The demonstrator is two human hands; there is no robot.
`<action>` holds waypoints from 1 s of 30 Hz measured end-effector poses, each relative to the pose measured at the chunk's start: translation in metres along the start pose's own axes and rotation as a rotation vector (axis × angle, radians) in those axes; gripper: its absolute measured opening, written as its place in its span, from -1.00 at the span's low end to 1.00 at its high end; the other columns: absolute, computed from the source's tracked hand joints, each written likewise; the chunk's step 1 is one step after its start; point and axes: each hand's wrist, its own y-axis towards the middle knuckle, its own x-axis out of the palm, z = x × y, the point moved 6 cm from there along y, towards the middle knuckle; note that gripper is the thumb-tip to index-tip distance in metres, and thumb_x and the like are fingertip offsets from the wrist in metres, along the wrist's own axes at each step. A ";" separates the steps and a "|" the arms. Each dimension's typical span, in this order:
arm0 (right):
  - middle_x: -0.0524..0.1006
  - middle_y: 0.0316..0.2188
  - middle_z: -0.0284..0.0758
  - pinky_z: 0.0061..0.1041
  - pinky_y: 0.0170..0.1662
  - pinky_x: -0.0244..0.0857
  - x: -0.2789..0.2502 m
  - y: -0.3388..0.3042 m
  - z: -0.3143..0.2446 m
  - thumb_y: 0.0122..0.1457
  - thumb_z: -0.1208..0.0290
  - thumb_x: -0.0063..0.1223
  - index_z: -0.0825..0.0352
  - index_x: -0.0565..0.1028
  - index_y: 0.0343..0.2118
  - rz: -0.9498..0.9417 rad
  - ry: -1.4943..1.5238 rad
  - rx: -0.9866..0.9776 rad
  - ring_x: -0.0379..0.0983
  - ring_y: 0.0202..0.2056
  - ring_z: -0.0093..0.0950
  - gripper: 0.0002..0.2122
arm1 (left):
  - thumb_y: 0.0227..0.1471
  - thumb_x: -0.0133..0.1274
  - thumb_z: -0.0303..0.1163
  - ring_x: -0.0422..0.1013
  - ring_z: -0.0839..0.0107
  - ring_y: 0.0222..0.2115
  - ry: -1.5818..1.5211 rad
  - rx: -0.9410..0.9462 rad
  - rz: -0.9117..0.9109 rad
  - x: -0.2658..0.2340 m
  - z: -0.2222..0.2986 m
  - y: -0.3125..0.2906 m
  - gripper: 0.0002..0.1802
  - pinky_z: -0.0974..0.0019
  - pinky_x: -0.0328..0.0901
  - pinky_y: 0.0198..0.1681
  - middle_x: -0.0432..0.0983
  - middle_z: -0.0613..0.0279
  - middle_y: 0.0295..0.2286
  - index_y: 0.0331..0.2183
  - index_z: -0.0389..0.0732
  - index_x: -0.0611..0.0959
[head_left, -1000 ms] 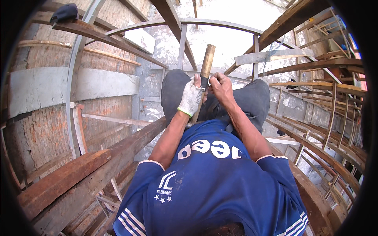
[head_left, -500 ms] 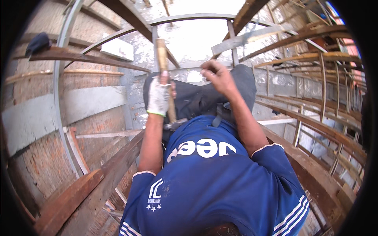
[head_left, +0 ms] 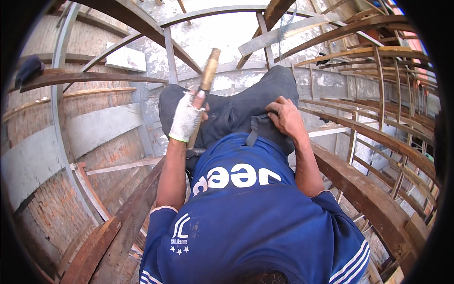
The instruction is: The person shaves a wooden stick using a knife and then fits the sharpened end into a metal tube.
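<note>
My left hand (head_left: 187,116), in a white fingerless work glove with a green cuff edge, is closed around the wooden handle of a hammer (head_left: 211,68). The handle's end points up and slightly right. Its metal head lies low, beside my waist. My right hand (head_left: 286,117) is bare, its fingers bent and drawn together over my right thigh, at the edge of a dark pouch or strap (head_left: 257,127) on my waist. Whatever those fingertips may hold is hidden.
Thick wooden beams (head_left: 364,199) run on both sides of me. A curved metal bar (head_left: 213,15) crosses ahead, with a pale board (head_left: 283,35) by it. Wooden framing fills the right. A brick wall (head_left: 111,161) stands left, and a dark cap (head_left: 29,70) rests on a beam.
My right hand has come down from above my knees to the waist pouch. The hammer's handle has tilted to the right in my left hand. The whole view has shifted slightly.
</note>
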 end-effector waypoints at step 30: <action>0.57 -0.35 -0.16 -0.22 -0.28 0.43 -0.018 -0.007 -0.017 0.18 0.43 0.16 0.34 0.50 -0.40 0.111 0.152 -0.074 0.57 -0.32 -0.09 -0.89 | 0.26 0.04 0.06 0.56 -0.19 -0.30 0.606 0.150 0.084 0.027 0.021 -0.005 -0.49 -0.03 0.41 -0.23 0.61 -0.19 -0.42 -0.19 -0.26 0.63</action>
